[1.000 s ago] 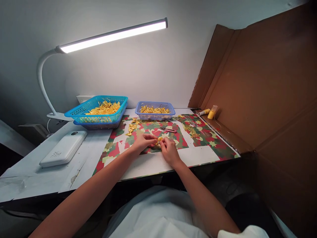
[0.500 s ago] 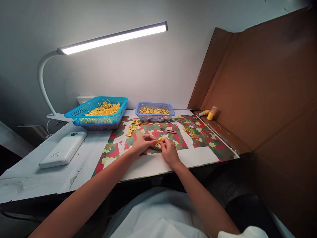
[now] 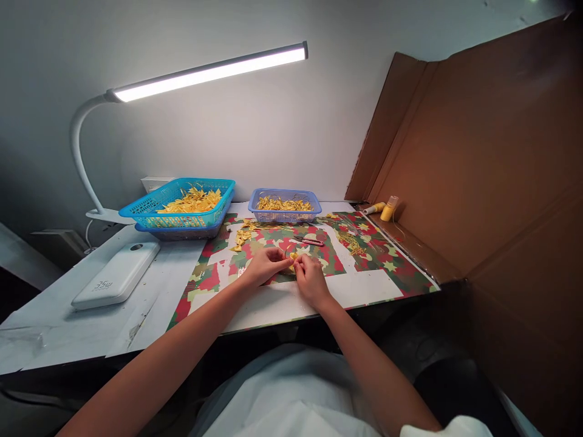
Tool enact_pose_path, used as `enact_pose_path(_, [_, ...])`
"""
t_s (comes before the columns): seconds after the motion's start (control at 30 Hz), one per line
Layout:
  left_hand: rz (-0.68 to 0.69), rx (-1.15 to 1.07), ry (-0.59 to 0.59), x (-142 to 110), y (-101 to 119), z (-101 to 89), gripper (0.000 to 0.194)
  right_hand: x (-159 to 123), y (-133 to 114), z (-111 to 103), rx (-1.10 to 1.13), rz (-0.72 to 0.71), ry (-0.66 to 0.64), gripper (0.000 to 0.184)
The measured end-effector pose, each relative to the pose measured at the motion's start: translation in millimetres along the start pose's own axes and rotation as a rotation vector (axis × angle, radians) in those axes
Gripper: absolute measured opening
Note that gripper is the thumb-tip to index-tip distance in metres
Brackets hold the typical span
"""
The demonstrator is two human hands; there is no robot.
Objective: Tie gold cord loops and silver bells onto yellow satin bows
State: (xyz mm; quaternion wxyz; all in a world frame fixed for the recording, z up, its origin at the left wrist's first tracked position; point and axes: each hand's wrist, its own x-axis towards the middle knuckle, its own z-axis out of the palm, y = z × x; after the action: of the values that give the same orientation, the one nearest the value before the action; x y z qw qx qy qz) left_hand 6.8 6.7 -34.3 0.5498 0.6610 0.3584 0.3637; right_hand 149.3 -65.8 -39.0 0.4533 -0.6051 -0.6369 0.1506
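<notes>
My left hand (image 3: 264, 266) and my right hand (image 3: 310, 278) meet over the patterned red and green mat (image 3: 387, 267) near the table's front edge. Both pinch a small yellow bow-shaped piece (image 3: 294, 257) between their fingertips. A few more yellow bows (image 3: 241, 237) lie on the mat behind my left hand. Small red-handled scissors (image 3: 310, 241) rest just beyond my hands. At the back stand a teal basket (image 3: 177, 203) heaped with yellow pieces and a smaller purple basket (image 3: 285, 204) holding more of them.
A white power bank (image 3: 116, 276) lies on the left of the table under a white desk lamp (image 3: 200, 73). Yellow thread spools (image 3: 387, 207) stand at the back right. A brown cardboard wall (image 3: 478, 158) closes off the right side. A tangle of gold thread (image 3: 350, 241) lies on the mat.
Both hands stay pinched on the yellow piece with only small finger movements. The view has tipped slightly, nothing else has moved.
</notes>
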Motion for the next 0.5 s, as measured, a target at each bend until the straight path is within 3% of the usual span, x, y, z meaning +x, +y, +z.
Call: enact_pose_path(0.5, [-0.047, -0.085, 0.033, 2.5, 1.6, 2.3, 0.027, -0.6, 1.5, 0.9, 0.029, -0.001, 0.016, 0.016])
